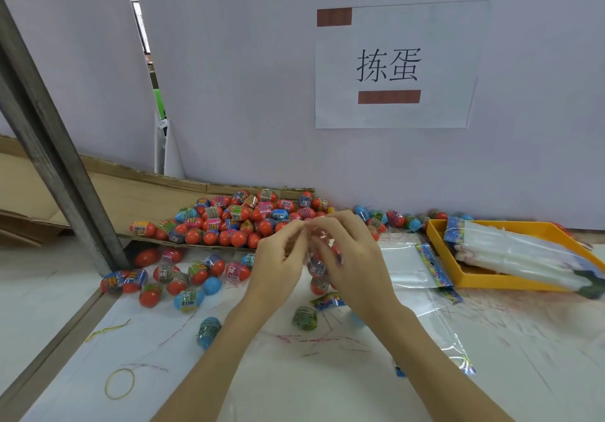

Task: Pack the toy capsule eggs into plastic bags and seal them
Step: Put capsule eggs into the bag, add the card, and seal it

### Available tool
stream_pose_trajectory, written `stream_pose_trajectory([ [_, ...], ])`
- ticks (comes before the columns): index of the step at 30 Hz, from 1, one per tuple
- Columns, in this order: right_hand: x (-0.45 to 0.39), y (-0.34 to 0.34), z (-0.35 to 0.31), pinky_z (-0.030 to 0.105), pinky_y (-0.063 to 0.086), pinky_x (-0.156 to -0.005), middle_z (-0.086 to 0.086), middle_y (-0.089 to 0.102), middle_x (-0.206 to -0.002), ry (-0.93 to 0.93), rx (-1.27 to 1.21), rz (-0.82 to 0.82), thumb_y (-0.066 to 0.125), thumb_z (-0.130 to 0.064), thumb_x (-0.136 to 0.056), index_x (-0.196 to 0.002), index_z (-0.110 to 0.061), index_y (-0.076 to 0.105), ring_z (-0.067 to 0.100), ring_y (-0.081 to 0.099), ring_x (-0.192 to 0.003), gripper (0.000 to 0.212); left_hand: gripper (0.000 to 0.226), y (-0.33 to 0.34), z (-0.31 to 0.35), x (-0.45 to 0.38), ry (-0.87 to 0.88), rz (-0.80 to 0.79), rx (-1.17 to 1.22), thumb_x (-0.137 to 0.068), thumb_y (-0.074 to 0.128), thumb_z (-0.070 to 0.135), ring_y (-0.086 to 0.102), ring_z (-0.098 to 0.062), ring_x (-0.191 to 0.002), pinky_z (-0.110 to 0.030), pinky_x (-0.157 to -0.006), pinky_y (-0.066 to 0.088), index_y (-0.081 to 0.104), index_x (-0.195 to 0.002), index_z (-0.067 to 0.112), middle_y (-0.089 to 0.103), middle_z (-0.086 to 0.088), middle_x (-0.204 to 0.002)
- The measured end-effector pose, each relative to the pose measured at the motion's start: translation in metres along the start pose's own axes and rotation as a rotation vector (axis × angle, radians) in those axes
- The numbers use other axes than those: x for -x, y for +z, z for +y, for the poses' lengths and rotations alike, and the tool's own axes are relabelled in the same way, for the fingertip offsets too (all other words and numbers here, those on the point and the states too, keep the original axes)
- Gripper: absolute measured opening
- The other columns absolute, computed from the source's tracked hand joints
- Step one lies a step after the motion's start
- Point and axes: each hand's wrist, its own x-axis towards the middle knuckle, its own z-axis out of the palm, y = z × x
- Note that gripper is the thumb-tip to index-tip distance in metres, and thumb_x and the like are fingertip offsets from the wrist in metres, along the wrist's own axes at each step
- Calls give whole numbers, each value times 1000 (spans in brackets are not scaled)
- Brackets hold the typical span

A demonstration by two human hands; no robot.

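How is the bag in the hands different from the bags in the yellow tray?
The held bag has eggs inside and hangs upright, pinched at the top by the left hand and right hand. The tray bags look flat, lying stacked and leaning over the yellow tray. Both are clear plastic.

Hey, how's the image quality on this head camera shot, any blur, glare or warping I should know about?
Head view: wide-angle warping bends the metal post and the table edge; light is soft and even, shadows faint; glare streaks the empty bags; the bag pinched between the left hand and right hand is motion-smeared; the eggs and sign stay fairly sharp.
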Motion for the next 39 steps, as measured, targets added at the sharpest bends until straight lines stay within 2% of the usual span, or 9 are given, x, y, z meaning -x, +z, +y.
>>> stream_pose_trajectory([
  [2, 0, -3, 2, 33, 57, -88, 4, 68, -112, 14, 1, 23, 67, -10, -100, -120, -9, 72, 19, 64, -101, 21, 24, -1, 1, 0, 39, -42, -37, -108, 47, 30, 62, -29, -69, -43, -62, 54, 69, -115, 37, 70, 3, -85],
  [6, 0, -6, 5, 30, 56, -88, 7, 72, -104, -43, 38, 86, 73, -11, -95, -110, -5, 77, 22, 66, -95, 16, 32, -3, 2, 1, 139, -91, -168, -106, 43, 38, 61, -12, -75, -20, -67, 49, 69, -110, 20, 65, 15, -87],
  [11, -1, -6, 5, 34, 58, -84, 9, 75, -99, -112, 93, 111, 78, -6, -90, -103, -1, 79, 25, 69, -90, 13, 36, -5, 1, 0, 178, -79, -234, -106, 42, 34, 65, -14, -83, -34, -73, 56, 70, -112, 12, 67, 9, -92],
  [15, 1, -4, 2, 32, 57, -83, 6, 75, -96, -38, 65, 105, 78, -6, -90, -100, -4, 78, 21, 68, -86, 10, 34, -6, -1, 0, 191, -78, -286, -106, 43, 32, 65, -15, -81, -43, -70, 56, 71, -111, 13, 69, 5, -92],
  [20, 0, -8, 2, 14, 50, -81, -3, 72, -96, 33, -30, 52, 74, -12, -94, -107, -10, 75, 6, 61, -84, 14, 32, -6, 0, 1, 201, -67, -279, -106, 43, 30, 66, -13, -83, -41, -71, 57, 71, -112, 15, 69, 9, -94],
  [25, -1, -10, 2, 27, 56, -82, 2, 73, -97, -60, 47, 53, 77, -10, -92, -101, -7, 77, 17, 67, -87, 10, 34, -6, 1, 0, 227, -64, -308, -106, 42, 29, 65, -13, -83, -40, -72, 57, 71, -117, 14, 69, 7, -94],
  [28, -1, -10, 2, 28, 57, -79, 3, 74, -94, -71, 66, 67, 79, -6, -89, -97, -6, 76, 17, 67, -84, 9, 36, -6, 1, 1, 242, -60, -336, -106, 43, 30, 67, -13, -87, -39, -75, 58, 71, -119, 12, 71, 2, -98],
  [34, 1, -6, 1, 7, 42, -79, -1, 68, -90, 78, -15, 53, 79, -2, -87, -95, -8, 72, 2, 51, -81, 12, 27, -5, 3, 1, 283, -79, -366, -107, 47, 21, 60, -3, -81, -15, -72, 49, 72, -110, 11, 63, 13, -92],
  [39, 0, -8, 4, 9, 44, -82, 0, 70, -93, 3, -11, 25, 78, -6, -89, -102, -7, 74, 7, 57, -84, 14, 33, -8, 3, 1, 290, -77, -378, -105, 44, 25, 62, -10, -79, -28, -69, 54, 71, -108, 8, 68, 4, -91],
])
